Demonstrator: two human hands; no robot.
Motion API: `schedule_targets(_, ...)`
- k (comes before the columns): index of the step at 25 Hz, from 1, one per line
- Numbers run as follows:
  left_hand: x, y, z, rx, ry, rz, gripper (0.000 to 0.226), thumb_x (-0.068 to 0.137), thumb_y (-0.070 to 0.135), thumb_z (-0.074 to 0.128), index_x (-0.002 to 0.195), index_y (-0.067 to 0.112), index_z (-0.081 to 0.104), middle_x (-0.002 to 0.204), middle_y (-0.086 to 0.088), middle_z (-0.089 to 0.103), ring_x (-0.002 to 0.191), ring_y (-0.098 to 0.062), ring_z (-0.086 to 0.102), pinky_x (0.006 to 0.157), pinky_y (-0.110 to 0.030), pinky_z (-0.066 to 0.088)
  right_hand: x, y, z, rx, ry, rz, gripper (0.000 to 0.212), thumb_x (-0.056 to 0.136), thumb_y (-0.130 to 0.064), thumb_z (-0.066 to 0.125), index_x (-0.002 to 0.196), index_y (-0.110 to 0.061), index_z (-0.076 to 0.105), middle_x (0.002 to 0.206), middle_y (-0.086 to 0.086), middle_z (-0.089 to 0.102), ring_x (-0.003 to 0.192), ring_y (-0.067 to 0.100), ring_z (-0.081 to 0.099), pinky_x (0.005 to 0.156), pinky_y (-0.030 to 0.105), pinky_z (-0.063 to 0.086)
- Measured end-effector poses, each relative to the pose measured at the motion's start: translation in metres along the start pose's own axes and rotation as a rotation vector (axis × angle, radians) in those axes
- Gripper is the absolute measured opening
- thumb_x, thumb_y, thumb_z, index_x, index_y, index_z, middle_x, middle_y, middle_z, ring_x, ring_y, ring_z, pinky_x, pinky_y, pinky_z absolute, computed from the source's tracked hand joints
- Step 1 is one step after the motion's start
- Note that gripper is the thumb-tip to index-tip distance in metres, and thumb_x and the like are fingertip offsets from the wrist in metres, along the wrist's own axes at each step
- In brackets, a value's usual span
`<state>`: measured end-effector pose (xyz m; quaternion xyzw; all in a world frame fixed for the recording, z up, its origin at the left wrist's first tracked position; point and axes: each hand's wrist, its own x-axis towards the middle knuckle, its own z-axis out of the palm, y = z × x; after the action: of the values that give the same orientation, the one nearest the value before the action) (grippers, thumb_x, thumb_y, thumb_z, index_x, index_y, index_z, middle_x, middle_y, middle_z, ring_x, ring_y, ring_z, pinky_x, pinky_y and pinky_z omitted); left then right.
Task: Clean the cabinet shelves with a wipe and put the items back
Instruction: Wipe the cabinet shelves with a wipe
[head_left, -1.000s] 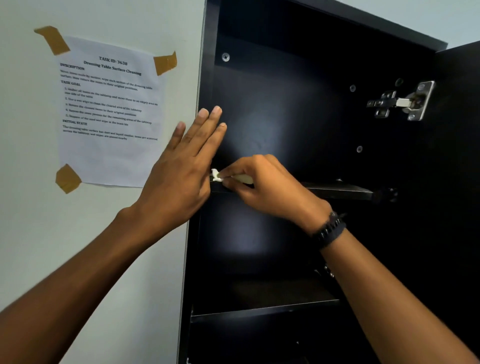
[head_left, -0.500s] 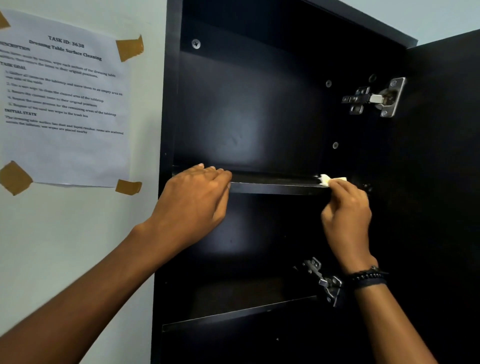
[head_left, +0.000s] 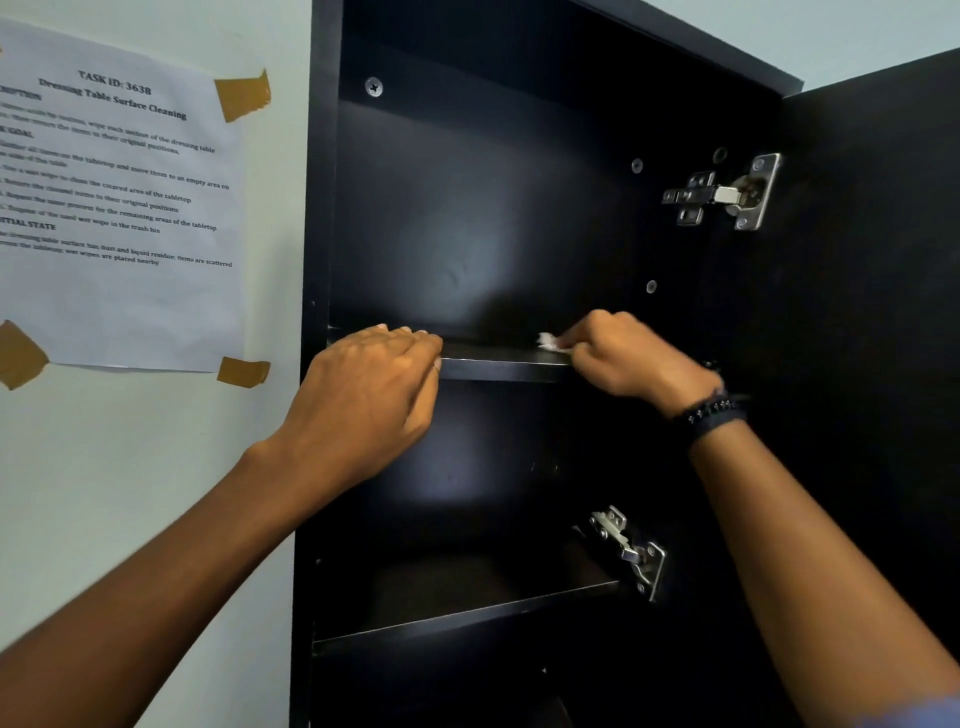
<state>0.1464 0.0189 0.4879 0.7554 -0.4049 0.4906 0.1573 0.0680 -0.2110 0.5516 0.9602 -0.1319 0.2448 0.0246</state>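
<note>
Pinching the white wipe (head_left: 550, 343) against the top of the upper shelf (head_left: 498, 364), the right fingers (head_left: 597, 325) are bunched close together and curled down over it; only a crumpled corner of the wipe pokes out on their left, lying on the shelf surface right of its middle; the pinch is low and flat, probably so the cloth drags along the board instead of rolling up. The right hand (head_left: 634, 358) sits knuckles-up at the shelf's front edge, its wrist with a dark beaded bracelet (head_left: 711, 413) angled down and to the right.

Across the board the left fingers (head_left: 410, 338) lie pressed side by side and hooked over the front lip near the left wall; the left hand (head_left: 374, 395) grips the edge there, I judge to steady the shelf and the reach while the other hand scrubs; the two hands are apart, with bare board between them.

Outward from both: the black cabinet (head_left: 322, 467) stands with its door (head_left: 872, 312) swung wide to the right on two metal hinges (head_left: 722, 192), which gives the arms room; a lower shelf (head_left: 467, 613) waits below, not yet being wiped; the items to go back are out of view; a printed sheet (head_left: 119, 208) is taped to the wall on the left.
</note>
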Motion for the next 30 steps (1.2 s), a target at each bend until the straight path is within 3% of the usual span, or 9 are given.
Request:
schedule_targets(3,-0.006,-0.003,0.003,0.028,0.015,0.012,0.037,0.087,0.024,0.047,0.11,0.005,0.069,0.108,-0.012,0.071,0.101,-0.028,0.068,0.094,-0.044,0.049,-0.004,0.026,-0.008,-0.184,-0.066,0.278,0.023,0.09,-0.013,0.049,0.11,-0.005,0.058,0.114,0.022,0.058,0.101,0.04,0.057,0.075,0.035,0.044)
schedule_targets(5,-0.01,-0.003,0.004,0.046,0.002,0.012,0.046,0.09,0.027,0.037,0.116,0.005,0.067,0.117,-0.012,0.068,0.11,-0.026,0.064,0.102,-0.042,0.043,-0.012,0.028,-0.008,-0.148,0.01,0.28,0.025,0.087,-0.007,0.053,0.11,-0.009,0.061,0.111,0.019,0.058,0.099,0.038,0.056,0.073,0.033,0.042)
schedule_targets(9,-0.017,0.002,0.002,0.035,-0.032,0.004,0.05,0.091,0.028,0.033,0.127,0.005,0.059,0.129,-0.012,0.061,0.123,-0.026,0.055,0.109,-0.041,0.033,-0.045,0.012,0.009,0.017,0.365,0.212,0.032,0.083,0.003,0.053,0.104,-0.014,0.071,0.103,0.012,0.068,0.097,0.033,0.062,0.077,0.031,0.046)
schedule_targets(12,-0.027,0.012,0.001,-0.045,-0.026,-0.006,0.048,0.093,0.027,0.037,0.133,0.006,0.054,0.137,-0.01,0.054,0.131,-0.023,0.048,0.114,-0.039,0.03,-0.073,-0.006,0.029,0.344,0.523,0.136,0.027,0.083,0.001,0.058,0.099,-0.015,0.074,0.094,0.0,0.074,0.091,0.015,0.068,0.079,0.024,0.052)
schedule_targets(14,-0.042,0.023,-0.002,-0.199,-0.018,-0.048,0.047,0.093,0.025,0.043,0.136,0.009,0.051,0.141,-0.005,0.051,0.135,-0.018,0.043,0.114,-0.034,0.03,-0.089,-0.026,0.046,0.771,0.452,0.105,0.025,0.084,-0.002,0.064,0.1,-0.019,0.074,0.092,-0.008,0.073,0.086,0.002,0.068,0.075,0.014,0.052)
schedule_targets(16,-0.063,0.034,-0.008,-0.372,-0.039,-0.117,0.047,0.093,0.026,0.048,0.139,0.014,0.048,0.143,0.002,0.048,0.137,-0.009,0.038,0.112,-0.025,0.032,-0.108,-0.047,0.063,1.157,0.325,0.121,0.022,0.086,-0.001,0.064,0.101,-0.015,0.072,0.093,-0.003,0.075,0.088,0.006,0.07,0.075,0.015,0.052)
schedule_targets(19,-0.106,0.046,-0.015,-0.612,-0.095,-0.3,0.047,0.094,0.029,0.05,0.139,0.021,0.048,0.141,0.011,0.049,0.133,0.002,0.039,0.108,-0.014,0.033,-0.14,-0.073,0.089,1.474,0.129,0.205,0.021,0.086,0.0,0.062,0.103,-0.008,0.071,0.096,0.006,0.075,0.094,0.014,0.07,0.078,0.018,0.054)
schedule_targets(24,-0.185,0.055,-0.018,-1.043,-0.186,-0.848,0.041,0.091,0.022,0.057,0.132,0.025,0.054,0.121,0.019,0.061,0.11,0.01,0.057,0.087,-0.007,0.046,-0.19,-0.119,0.145,1.632,-0.127,0.307,0.017,0.085,0.002,0.062,0.097,-0.008,0.068,0.089,0.008,0.073,0.085,0.014,0.07,0.074,0.021,0.055)
schedule_targets(30,-0.305,0.049,-0.015,-1.184,-0.23,-1.458,0.034,0.088,0.006,0.062,0.121,0.014,0.06,0.104,-0.004,0.072,0.091,-0.018,0.071,0.078,-0.034,0.059,-0.253,-0.183,0.23,1.639,-0.474,0.451,0.018,0.088,0.0,0.06,0.102,-0.003,0.07,0.095,0.011,0.074,0.091,0.022,0.071,0.084,0.031,0.057)
